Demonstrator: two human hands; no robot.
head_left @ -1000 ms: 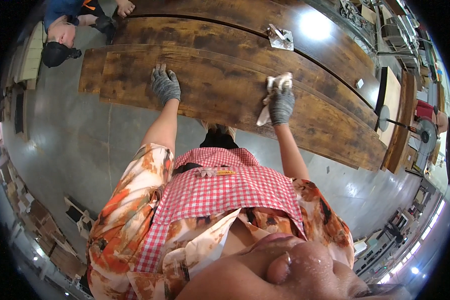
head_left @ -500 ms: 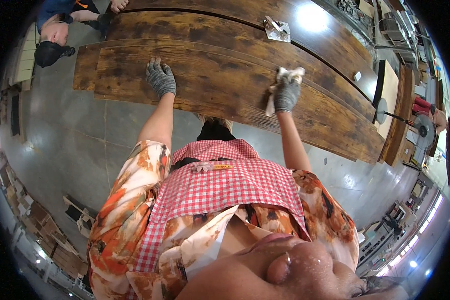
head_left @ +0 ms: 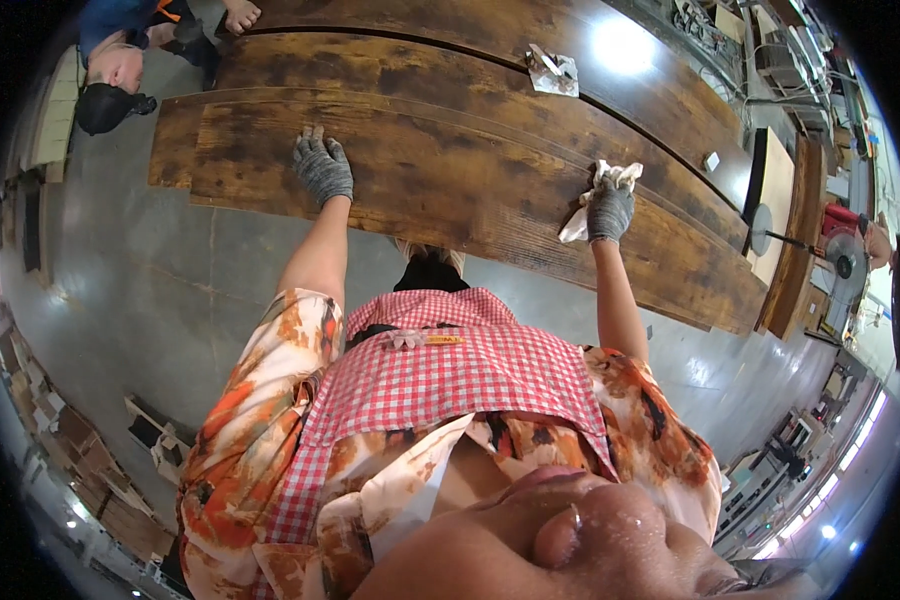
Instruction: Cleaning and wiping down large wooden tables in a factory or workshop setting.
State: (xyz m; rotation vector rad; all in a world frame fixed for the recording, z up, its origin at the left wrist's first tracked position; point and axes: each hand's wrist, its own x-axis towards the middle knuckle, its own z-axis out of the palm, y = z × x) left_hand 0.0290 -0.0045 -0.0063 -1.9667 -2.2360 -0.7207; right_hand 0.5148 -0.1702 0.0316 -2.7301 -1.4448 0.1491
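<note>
In front of me lies a long dark-brown wood-grain board (head_left: 420,165), on top of other boards of the same finish. My left hand (head_left: 323,167), in a grey knit glove, rests flat on the board's left part with its fingers stretched out. Farther right, my right hand (head_left: 610,210), gloved the same way, presses a crumpled white cloth (head_left: 577,222) against the board. Bits of the cloth stick out past the fingers and beside the palm.
Beyond a dark gap lies another brown panel (head_left: 450,25), with a white scrap of paper (head_left: 553,75) near its edge. A black fan (head_left: 846,257) stands at the right. A co-worker in a dark cap (head_left: 105,105) is at the far left, one hand (head_left: 241,16) on the panel.
My right hand has slid right and slightly nearer along the board with the cloth. My left hand stays in place. The co-worker's hand and head have shifted slightly.
</note>
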